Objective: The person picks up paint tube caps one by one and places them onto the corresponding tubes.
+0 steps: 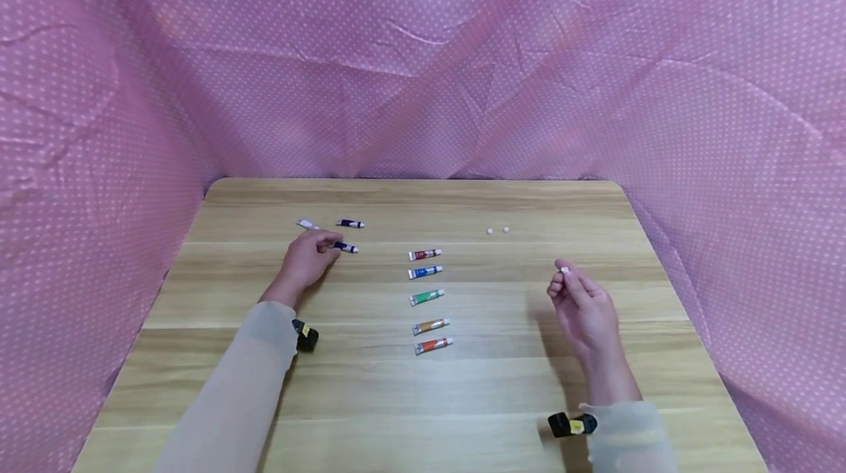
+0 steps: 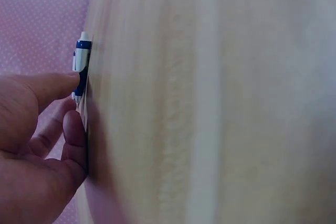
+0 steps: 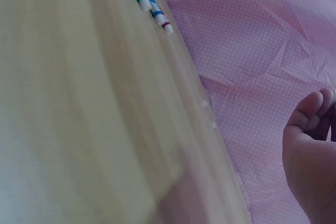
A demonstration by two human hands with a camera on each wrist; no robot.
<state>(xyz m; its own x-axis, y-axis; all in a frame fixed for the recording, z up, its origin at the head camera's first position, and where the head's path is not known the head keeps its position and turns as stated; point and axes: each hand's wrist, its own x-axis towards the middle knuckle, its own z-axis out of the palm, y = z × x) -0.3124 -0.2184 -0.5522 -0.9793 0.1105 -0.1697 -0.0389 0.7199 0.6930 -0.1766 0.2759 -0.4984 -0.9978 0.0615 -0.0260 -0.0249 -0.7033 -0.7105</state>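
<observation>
My left hand (image 1: 308,258), at the left of the table, pinches the rear end of a dark blue paint tube (image 1: 345,247). In the left wrist view, the tube (image 2: 82,59) shows a blue band and a white tip pointing away from the fingers; whether it touches the wood I cannot tell. A dark purple tube (image 1: 350,223) lies just beyond, and a silvery white tube (image 1: 307,224) is partly behind the hand. My right hand (image 1: 584,304), raised over the right side, holds a small white cap (image 1: 565,270) between thumb and finger; the right wrist view cuts this off.
Down the middle lies a column of tubes: red (image 1: 425,255), blue (image 1: 425,272), green (image 1: 427,297), ochre (image 1: 431,326) and orange (image 1: 434,345). Two white caps, left (image 1: 490,231) and right (image 1: 506,229), sit at the back right. Pink dotted cloth (image 1: 423,91) surrounds the table.
</observation>
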